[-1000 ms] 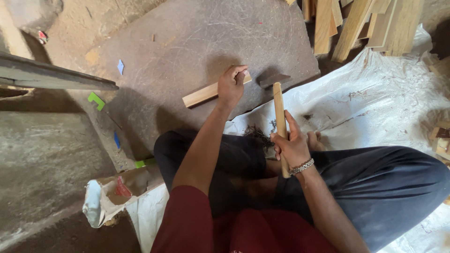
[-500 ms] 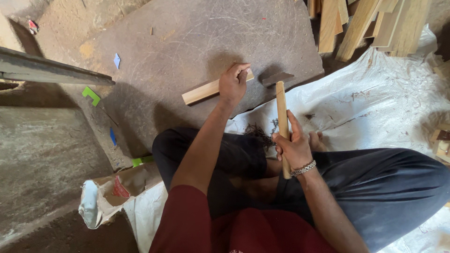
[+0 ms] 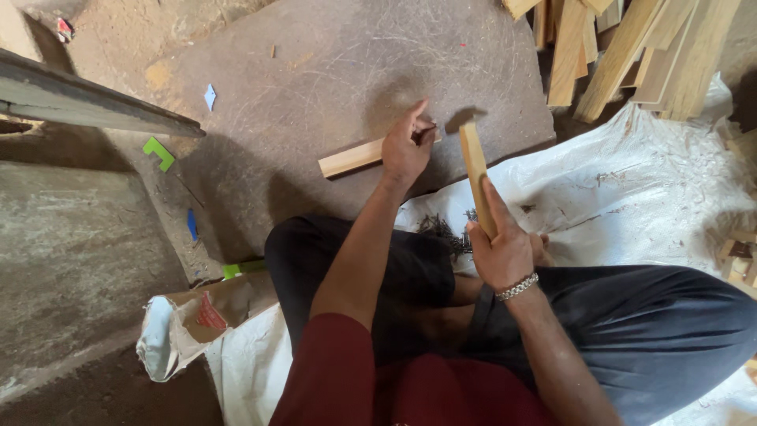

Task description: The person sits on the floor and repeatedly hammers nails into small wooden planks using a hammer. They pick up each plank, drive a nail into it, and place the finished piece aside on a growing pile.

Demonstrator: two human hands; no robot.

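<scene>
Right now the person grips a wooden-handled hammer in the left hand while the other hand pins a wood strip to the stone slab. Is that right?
Not quite. The head view shows the hammer in the right hand; the left hand pins the wood strip to the stone slab.

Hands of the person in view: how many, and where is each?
2. Left hand presses the wooden strip on the slab; right hand holds the hammer handle.
</scene>
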